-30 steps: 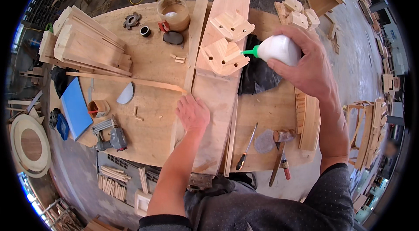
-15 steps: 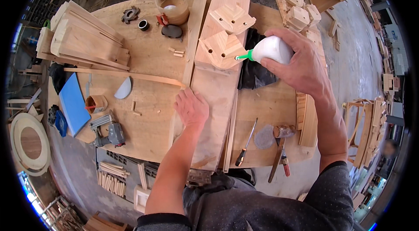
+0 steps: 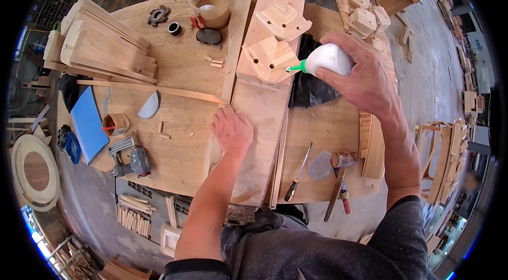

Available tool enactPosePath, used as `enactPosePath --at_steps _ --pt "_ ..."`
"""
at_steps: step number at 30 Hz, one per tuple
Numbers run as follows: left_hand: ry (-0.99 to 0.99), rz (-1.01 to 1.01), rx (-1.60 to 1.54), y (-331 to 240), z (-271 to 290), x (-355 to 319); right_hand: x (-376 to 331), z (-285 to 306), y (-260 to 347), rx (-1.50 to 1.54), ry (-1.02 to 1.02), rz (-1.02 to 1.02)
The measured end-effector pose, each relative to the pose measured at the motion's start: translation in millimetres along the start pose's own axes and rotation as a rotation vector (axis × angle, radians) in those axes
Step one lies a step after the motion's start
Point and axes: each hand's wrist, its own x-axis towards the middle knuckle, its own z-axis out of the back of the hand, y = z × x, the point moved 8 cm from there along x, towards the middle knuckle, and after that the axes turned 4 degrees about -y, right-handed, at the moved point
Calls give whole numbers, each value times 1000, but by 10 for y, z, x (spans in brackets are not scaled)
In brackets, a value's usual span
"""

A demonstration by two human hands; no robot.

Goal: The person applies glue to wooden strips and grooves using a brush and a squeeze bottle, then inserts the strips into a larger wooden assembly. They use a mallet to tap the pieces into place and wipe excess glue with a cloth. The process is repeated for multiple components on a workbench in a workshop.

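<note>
My right hand point(image 3: 365, 76) is wrapped round a white squeeze bottle point(image 3: 329, 60) lying on its side in the air. Its green nozzle point(image 3: 298, 66) points left, with the tip at the right-hand hole of a wooden block point(image 3: 270, 60) bored with several holes. Behind that block sits a second, similar block point(image 3: 284, 22). Both rest on a long, thick wooden board point(image 3: 257, 118). My left hand point(image 3: 233, 127) lies on the board's left edge, fingers loosely spread and holding nothing visible. The end of a thin wooden strip point(image 3: 174, 91) reaches its fingertips.
On the workbench point(image 3: 180, 158) at left are stacked wooden pieces point(image 3: 106, 47), a nail gun point(image 3: 132, 159), a blue sheet point(image 3: 90, 126), and a tub point(image 3: 209, 7). A screwdriver point(image 3: 299, 171), a hammer point(image 3: 338, 182) and black cloth point(image 3: 312, 84) lie to the right.
</note>
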Motion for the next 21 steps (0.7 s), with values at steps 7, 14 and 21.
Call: enactPosePath --at_steps 7,14,21 --pt "-47 -19 4 -10 -4 0 -75 -25 160 -118 20 130" --pt "-63 -28 1 11 -5 -8 -177 -62 313 -297 64 262" --pt "-71 -30 26 7 10 -6 -129 -19 416 -164 -38 295"
